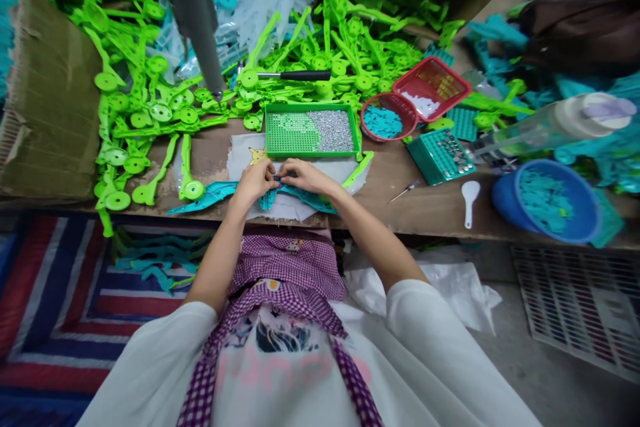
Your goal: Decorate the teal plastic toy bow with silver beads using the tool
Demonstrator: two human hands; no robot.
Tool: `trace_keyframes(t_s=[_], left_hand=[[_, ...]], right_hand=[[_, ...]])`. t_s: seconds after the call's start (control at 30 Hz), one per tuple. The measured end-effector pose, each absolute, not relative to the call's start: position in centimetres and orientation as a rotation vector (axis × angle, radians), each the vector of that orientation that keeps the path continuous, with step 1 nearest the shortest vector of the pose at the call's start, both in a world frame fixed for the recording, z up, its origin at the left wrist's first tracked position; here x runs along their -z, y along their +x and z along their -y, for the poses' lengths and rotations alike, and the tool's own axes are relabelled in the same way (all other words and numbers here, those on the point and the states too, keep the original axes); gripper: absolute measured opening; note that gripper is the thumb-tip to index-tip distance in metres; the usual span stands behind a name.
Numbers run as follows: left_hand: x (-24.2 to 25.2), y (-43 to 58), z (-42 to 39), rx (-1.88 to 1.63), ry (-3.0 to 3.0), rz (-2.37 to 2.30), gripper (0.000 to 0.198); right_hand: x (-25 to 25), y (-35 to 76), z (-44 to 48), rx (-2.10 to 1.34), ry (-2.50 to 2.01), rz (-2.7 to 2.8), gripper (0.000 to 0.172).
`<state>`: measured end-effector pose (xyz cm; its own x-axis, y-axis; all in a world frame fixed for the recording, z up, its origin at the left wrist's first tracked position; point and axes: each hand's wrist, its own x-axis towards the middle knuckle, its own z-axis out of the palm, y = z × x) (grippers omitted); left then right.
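My left hand (256,181) and my right hand (304,175) meet at the table's front edge, fingertips pinched together over a long blue plastic part (213,196). Both hands are closed on its middle. Between the fingertips shows something small and dark, too small to name. One arm of the part sticks out left past my left wrist, and its right end passes under my right forearm. Beneath it lies a pale cloth (240,153) with a yellow cartoon figure. Just beyond my fingers stands a green tray (271,156) of small silvery metal pieces.
Bright green plastic parts (165,112) are heaped behind, with a black-handled hammer (305,75) on them. A grey tool (193,13) hangs above. To the right are a red basket (412,121), a teal box (434,163), a screwdriver (413,185), a white spoon (469,200) and a blue bowl (510,203).
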<state>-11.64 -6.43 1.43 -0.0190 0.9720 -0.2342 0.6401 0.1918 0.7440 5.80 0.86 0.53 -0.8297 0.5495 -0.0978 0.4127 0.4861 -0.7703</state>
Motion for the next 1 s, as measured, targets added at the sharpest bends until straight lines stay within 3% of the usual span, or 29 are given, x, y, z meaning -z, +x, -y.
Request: trace_keyframes(t_s=[0.13,0.27,0.4,0.53,0.73,1.0], left_hand=[[-1.8,-12.0,5.6,-0.403,1.720,-1.825,0.034],[-0.7,-12.8,5.0,-0.513,1.873,-1.696,0.037],[0.3,-13.4,5.4,-0.575,1.856,-1.547,0.030],[-0.1,-13.0,6.3,-0.472,1.984,-1.603,0.022],[-0.7,-12.7,6.7,-0.337,2.115,-1.533,0.039],[-0.2,-13.1,7.0,-0.452,2.202,-1.446,0.029]], right_hand=[[-0.4,5.5,-1.2,-1.199,-0.868,2.621,0.004],[-0.6,5.9,-0.7,-1.173,-0.852,2.576,0.010],[-1.1,8.5,1.1,-1.148,-0.864,2.267,0.021],[-0.7,11.0,3.6,-0.925,-1.083,2.058,0.019],[0.4,11.6,6.4,-0.675,-1.218,2.141,0.020],[0.5,11.3,7.0,-0.543,-1.179,2.404,0.020]])
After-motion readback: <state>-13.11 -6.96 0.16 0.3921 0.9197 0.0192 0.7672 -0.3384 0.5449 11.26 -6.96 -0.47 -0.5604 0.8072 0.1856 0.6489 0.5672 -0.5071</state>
